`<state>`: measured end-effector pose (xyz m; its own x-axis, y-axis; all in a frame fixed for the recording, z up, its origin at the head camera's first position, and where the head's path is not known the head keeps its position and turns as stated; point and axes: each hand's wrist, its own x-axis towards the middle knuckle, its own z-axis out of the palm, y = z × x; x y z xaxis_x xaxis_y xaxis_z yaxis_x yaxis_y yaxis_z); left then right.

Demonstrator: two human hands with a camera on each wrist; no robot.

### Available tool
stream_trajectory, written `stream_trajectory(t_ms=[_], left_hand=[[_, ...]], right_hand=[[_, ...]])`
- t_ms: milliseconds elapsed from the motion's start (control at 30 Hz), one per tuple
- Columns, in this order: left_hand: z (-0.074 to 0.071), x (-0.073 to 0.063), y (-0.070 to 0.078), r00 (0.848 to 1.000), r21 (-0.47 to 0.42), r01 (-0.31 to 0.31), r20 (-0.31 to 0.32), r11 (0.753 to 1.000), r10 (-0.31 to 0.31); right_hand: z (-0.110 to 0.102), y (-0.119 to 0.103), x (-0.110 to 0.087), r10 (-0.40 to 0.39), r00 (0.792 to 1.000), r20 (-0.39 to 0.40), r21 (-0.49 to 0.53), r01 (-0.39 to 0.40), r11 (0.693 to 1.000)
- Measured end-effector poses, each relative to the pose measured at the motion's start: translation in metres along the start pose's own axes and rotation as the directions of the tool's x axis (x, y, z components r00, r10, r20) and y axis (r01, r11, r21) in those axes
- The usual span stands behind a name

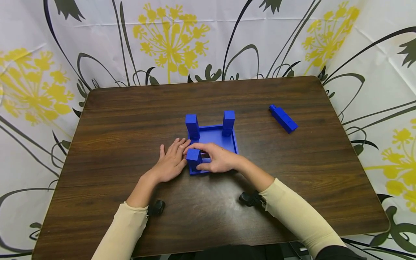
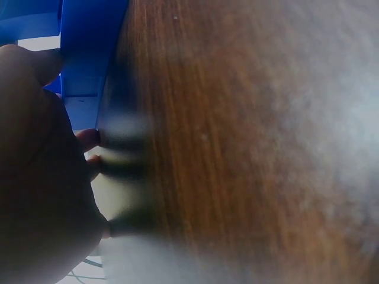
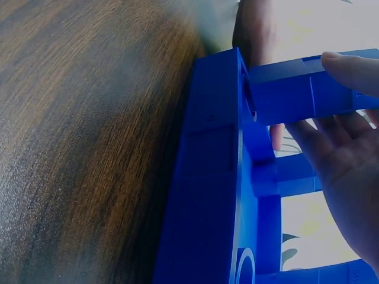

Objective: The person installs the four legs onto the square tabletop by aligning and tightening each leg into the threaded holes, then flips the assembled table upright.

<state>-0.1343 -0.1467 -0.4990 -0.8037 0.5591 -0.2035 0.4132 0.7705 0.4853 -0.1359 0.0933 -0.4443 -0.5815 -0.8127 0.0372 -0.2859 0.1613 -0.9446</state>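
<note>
Tilt seemed your likeliest trouble: the upright blue rectangular plastic post stood at the near-left corner of the shallow square blue plastic tray, and a sideways push from your right hand could have jammed it askew, especially if its lower end was not fully seated (the views did not settle that). A hard shove might also have slid the tray across the brown wood-grain table, if your left hand, laid along the tray's left side, gave no firm backing.

Your right fingers were parted only by the post's width, pinching it between them and the thumb. Your left fingers lay straight and fairly close together, thumb spread away, gripping nothing. A matching far-left post and far-right post stood upright in the tray, while a loose blue post with a knobbed end lay on the table, well apart to the right.
</note>
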Motion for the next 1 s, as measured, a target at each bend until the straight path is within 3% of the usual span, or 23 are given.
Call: stream_trajectory(t_ms=[333,733,1000], left_hand=[[-0.007,-0.003,0.009,1.0,0.004,-0.002,0.004,1.0,0.002],[-0.007,-0.003,0.01,1.0,0.0,0.008,0.02,1.0,-0.008],[-0.007,-0.003,0.01,1.0,-0.007,0.004,0.014,1.0,-0.004]], right_hand=[[0.001,-0.001,0.001,0.021,0.998,-0.059,-0.038,-0.023,0.999],[0.005,-0.004,0.002,0.026,0.99,-0.138,-0.116,-0.042,0.992],[0.008,-0.003,0.005,0.007,0.975,-0.221,-0.249,-0.063,0.967]])
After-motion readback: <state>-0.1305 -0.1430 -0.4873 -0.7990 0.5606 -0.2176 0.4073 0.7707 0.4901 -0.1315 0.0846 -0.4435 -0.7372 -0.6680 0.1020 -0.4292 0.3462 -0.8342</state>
